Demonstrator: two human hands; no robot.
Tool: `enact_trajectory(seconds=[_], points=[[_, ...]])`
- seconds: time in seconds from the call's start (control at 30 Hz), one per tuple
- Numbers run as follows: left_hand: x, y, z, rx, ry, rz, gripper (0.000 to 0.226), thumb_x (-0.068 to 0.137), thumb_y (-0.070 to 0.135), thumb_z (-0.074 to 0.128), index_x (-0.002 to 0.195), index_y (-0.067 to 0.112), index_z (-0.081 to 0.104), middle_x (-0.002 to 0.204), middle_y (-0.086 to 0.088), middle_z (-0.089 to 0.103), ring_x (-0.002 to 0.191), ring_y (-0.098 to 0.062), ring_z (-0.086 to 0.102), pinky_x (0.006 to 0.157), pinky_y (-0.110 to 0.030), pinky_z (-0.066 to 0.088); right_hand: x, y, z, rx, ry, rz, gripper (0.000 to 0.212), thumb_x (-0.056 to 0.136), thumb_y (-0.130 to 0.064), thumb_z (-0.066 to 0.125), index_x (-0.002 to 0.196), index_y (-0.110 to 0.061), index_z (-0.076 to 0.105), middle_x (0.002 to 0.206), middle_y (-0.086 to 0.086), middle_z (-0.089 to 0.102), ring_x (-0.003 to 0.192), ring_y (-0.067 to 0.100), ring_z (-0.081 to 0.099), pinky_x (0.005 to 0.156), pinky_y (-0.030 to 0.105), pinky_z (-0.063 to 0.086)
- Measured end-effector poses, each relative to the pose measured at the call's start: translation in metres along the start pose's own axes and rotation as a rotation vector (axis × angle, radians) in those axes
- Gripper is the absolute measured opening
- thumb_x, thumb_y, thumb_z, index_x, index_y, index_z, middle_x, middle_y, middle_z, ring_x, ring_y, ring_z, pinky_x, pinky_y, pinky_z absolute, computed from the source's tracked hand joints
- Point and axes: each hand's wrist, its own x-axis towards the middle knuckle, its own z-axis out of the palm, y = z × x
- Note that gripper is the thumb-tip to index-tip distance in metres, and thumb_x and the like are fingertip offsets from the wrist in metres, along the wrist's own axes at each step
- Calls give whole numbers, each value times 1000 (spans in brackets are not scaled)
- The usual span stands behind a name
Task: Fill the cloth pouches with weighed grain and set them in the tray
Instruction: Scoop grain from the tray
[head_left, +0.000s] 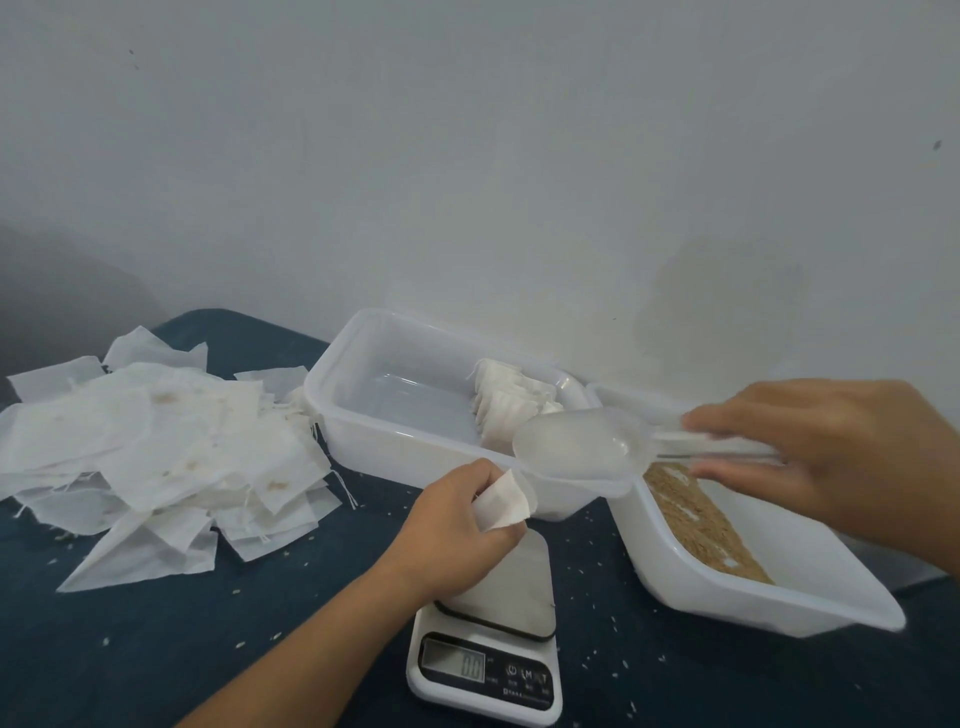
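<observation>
Left hand (457, 514), forearm slanting up from the lower left, fingers curled round a small white pouch (503, 500), held mouth-up above the scale (488, 644); right hand (810, 452), reaching in from the right edge, thumb and fingers pinching the handle of a clear scoop (579, 449), bowl pointing left and hovering just above the pouch, level, looking empty; scoop bowl overlapping the near right corner of the tray (363, 431).

Tray against the wall, rim just beyond the left knuckles; filled pouches (506, 402) standing in a row at its right end, left part of its floor bare; grain tub (769, 597) right of the scale, tilted, near rim low, brown grain (698, 519) banked along its left wall, partly hidden under the right hand.

Scale platform mostly covered by the left wrist, display (453, 663) facing the camera, digits too blurred to read; open dark cloth (156, 649) in front and to the left; heap of flat pouches (150, 452) far left, well apart from the hands; loose grains scattered over the cloth round the scale.
</observation>
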Motion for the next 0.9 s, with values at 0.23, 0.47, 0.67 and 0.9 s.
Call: enact_trajectory(seconds=[0.23,0.47,0.67,0.9], points=[[1,-1,-1,-41,25,-28,21,84,38,77,89,40,56,88,24,63,76,5,60,58,-8,43,-46,96,50,157,-249,662,20,76,-67,74,90,-54,69,87,-27,71,80,-1,63,72,31,53],[-1,0,1,-13,36,-38,20,86,34,78,86,33,58,81,20,63,69,2,59,57,-13,41,-81,163,153,-143,-733,937,28,91,-42,66,115,-26,66,96,-7,61,85,13,60,69,27,49],[0,1,1,-21,26,-2,21,87,28,77,85,39,59,74,16,62,63,0,55,57,-10,43,-57,176,217,-104,-672,993,37,100,-42,62,127,-18,65,124,4,66,111,23,65,92,32,53],[1,-1,3,-44,18,-14,27,70,53,65,92,38,59,79,16,63,67,2,56,60,-10,44,-6,179,271,-20,-602,965,33,103,-19,56,136,-16,61,134,6,65,119,25,63,96,30,51]])
